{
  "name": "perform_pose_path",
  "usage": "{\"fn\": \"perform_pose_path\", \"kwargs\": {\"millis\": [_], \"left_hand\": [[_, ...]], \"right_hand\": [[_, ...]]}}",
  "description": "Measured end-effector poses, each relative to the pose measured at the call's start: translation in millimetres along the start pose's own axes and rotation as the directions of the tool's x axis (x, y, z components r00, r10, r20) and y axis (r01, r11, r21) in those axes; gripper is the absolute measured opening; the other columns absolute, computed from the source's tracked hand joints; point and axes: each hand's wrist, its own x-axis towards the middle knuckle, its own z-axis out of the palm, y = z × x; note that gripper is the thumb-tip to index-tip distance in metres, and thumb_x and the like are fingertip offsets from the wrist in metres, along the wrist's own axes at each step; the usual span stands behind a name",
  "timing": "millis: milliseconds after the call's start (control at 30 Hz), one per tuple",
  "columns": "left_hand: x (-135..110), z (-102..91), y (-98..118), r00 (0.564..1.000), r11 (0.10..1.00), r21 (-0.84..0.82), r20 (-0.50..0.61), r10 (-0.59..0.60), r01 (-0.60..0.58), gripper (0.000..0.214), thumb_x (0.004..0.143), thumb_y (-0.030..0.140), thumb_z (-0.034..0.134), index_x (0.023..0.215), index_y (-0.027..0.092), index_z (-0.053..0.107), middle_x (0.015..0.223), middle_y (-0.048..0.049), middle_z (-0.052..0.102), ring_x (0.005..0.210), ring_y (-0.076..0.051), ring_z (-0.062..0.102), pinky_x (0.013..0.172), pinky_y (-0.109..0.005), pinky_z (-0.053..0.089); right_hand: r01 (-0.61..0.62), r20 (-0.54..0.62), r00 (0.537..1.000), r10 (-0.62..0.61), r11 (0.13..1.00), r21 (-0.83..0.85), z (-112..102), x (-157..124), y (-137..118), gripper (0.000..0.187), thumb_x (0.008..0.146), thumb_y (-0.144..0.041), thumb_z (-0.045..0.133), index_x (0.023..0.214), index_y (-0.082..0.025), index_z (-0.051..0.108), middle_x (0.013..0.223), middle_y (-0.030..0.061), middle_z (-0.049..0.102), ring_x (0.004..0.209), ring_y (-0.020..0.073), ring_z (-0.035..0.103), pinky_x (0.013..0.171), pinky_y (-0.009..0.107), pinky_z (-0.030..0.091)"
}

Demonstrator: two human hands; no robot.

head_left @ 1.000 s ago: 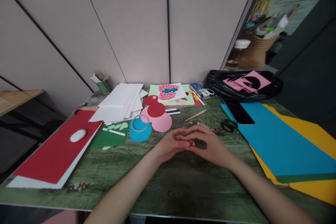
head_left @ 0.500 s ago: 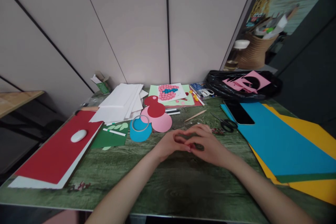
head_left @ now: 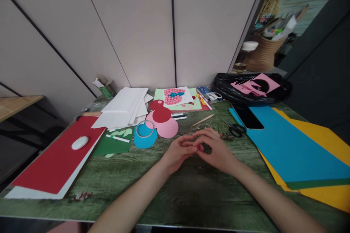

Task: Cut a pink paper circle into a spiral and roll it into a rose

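Pink bit [head_left: 201,147] between left grip [head_left: 178,151] and right grip [head_left: 218,151] mostly covered by fingers; shape unclear. Left forearm [head_left: 131,198] and right forearm [head_left: 273,198] cut by bottom edge. Blue sheet [head_left: 295,145] and yellow sheet [head_left: 325,198] run off right edge; green sheet [head_left: 319,183] too, mostly under blue. Wooden top [head_left: 19,105] cut at left. Box [head_left: 106,91] print too small to read. Basket [head_left: 262,56] contents blurred, can't sort them. Scraps [head_left: 82,196] on counter [head_left: 191,204] too small to tell. Pink thing [head_left: 67,227] below, cut off by bottom edge, unidentifiable. Bag [head_left: 225,89] insides hidden.
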Motion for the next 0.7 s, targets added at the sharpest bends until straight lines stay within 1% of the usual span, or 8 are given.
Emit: {"fn": "perform_pose_path", "kwargs": {"millis": [100,167,233,333,400,500,600,700], "left_hand": [[1.0,-0.8,1.0,1.000,1.000,0.010,-0.006,0.016,-0.016,0.040,0.062,0.010,0.071,0.099,0.013,0.056,0.078,-0.0060,0.069,0.079,-0.015,0.064,0.076,-0.027,0.045],[2.3,-3.0,2.9,0.999,1.000,0.012,-0.044,0.028,-0.027,0.042,0.059,0.009,0.073,0.097,0.013,0.056,0.077,-0.0047,0.069,0.076,-0.015,0.064,0.074,-0.027,0.046],[3.7,-5.5,4.9,0.995,0.999,0.015,-0.092,0.034,-0.033,0.042,0.057,0.009,0.074,0.095,0.014,0.057,0.077,-0.0032,0.069,0.073,-0.014,0.065,0.073,-0.026,0.047],[5.4,-7.6,6.7,0.990,0.998,0.047,-0.129,0.056,-0.050,0.042,0.056,0.009,0.075,0.094,0.014,0.057,0.078,-0.0030,0.070,0.072,-0.014,0.065,0.073,-0.027,0.048],[6.0,-7.4,6.7,0.985,0.990,0.106,-0.137,0.109,-0.095,0.042,0.056,0.010,0.075,0.093,0.014,0.057,0.078,-0.0038,0.070,0.073,-0.014,0.065,0.074,-0.028,0.048],[5.9,-5.8,6.2,0.971,0.959,0.225,-0.124,0.204,-0.173,0.042,0.056,0.012,0.075,0.093,0.014,0.056,0.079,-0.0052,0.071,0.073,-0.016,0.066,0.075,-0.029,0.049],[4.7,-3.8,6.9,0.959,0.919,0.337,-0.118,0.258,-0.206,0.040,0.057,0.015,0.075,0.093,0.014,0.056,0.080,-0.0062,0.071,0.077,-0.018,0.066,0.075,-0.031,0.051],[2.7,-1.5,8.6,0.940,0.851,0.472,-0.116,0.320,-0.232,0.036,0.058,0.015,0.074,0.090,0.014,0.059,0.079,-0.0063,0.071,0.077,-0.018,0.067,0.074,-0.030,0.052]], "right_hand": [[-0.018,0.022,1.000,0.017,0.999,0.043,-1.9,1.4,-0.8,0.014,0.070,-0.013,0.060,0.079,-0.024,0.060,0.103,0.0026,0.058,0.099,0.0201,0.050,0.087,0.040,0.038],[-0.041,0.031,0.999,0.038,0.995,0.093,-4.4,2.4,0.2,0.016,0.071,-0.016,0.061,0.085,-0.024,0.060,0.104,0.0034,0.058,0.101,0.0203,0.050,0.088,0.039,0.039],[-0.069,0.011,0.998,0.069,0.986,0.150,-6.9,3.1,2.8,0.016,0.073,-0.019,0.061,0.088,-0.024,0.059,0.104,0.0041,0.058,0.102,0.0201,0.051,0.088,0.038,0.040],[-0.102,-0.044,0.993,0.112,0.976,0.194,-8.8,3.5,7.0,0.009,0.075,-0.021,0.060,0.084,-0.022,0.059,0.100,0.0048,0.059,0.098,0.0197,0.053,0.085,0.037,0.042],[-0.109,-0.061,0.991,0.121,0.979,0.173,-8.3,3.3,8.2,0.005,0.075,-0.023,0.061,0.079,-0.021,0.058,0.098,0.0051,0.059,0.096,0.0199,0.054,0.084,0.037,0.042],[-0.093,-0.065,0.993,0.099,0.992,0.080,-5.6,2.6,7.1,0.002,0.074,-0.023,0.061,0.076,-0.022,0.060,0.096,0.0049,0.060,0.095,0.0208,0.054,0.084,0.039,0.041],[-0.075,-0.063,0.995,0.074,0.997,-0.001,-2.5,1.8,6.1,0.003,0.074,-0.023,0.061,0.077,-0.023,0.063,0.096,0.0046,0.061,0.093,0.0212,0.054,0.084,0.040,0.040],[-0.059,-0.051,0.997,0.057,0.997,-0.041,-1.5,1.1,6.2,0.006,0.074,-0.023,0.062,0.079,-0.024,0.065,0.095,0.0043,0.061,0.092,0.0212,0.054,0.081,0.039,0.040]]}}
